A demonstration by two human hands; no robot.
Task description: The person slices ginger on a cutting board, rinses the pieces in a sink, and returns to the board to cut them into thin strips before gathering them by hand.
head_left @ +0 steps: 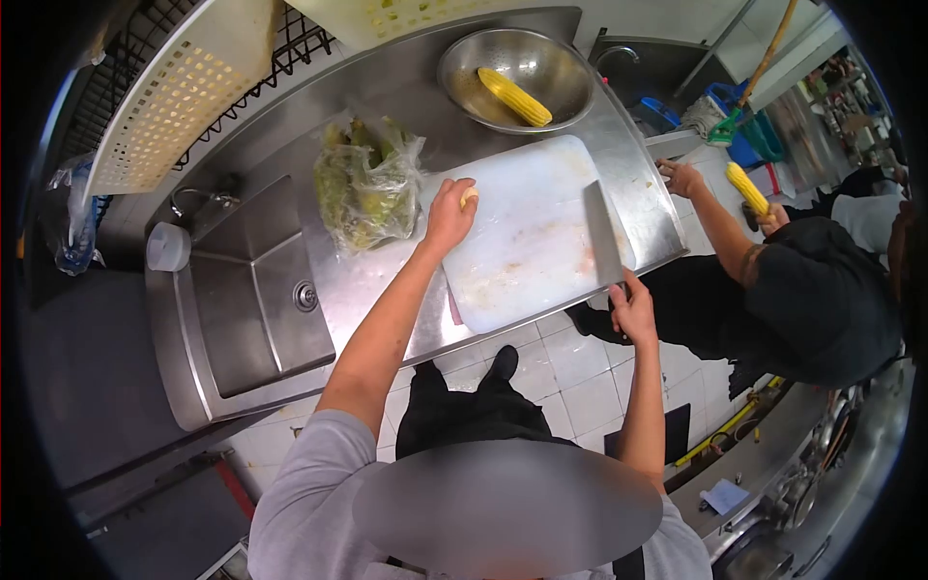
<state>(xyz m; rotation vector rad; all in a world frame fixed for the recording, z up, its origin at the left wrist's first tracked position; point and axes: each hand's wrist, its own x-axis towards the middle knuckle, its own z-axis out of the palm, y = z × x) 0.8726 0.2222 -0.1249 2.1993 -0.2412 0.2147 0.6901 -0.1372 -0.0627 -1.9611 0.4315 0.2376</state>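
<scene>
My left hand [449, 215] is closed over the left edge of a white cutting board [527, 232], its fingers around a small pale-yellow piece of corn cob [470, 197], mostly hidden by them. In my right hand [633, 307], at the board's right front corner, is the handle of a kitchen knife [604, 232]. Its broad blade lies along the board's right side, pointing away from me. Just left of my left hand sits a clear plastic bag [398, 211] with green corn husks inside. Beyond the board, a metal bowl [464, 82] holds a yellow corn cob [514, 97].
A steel sink [246, 300] with a plastic tub [168, 247] on its rim is at my left. Close to the counter's right end, a co-worker [812, 300] holds another corn cob [746, 188]. A perforated white crate [184, 97] stands on the rack at upper left.
</scene>
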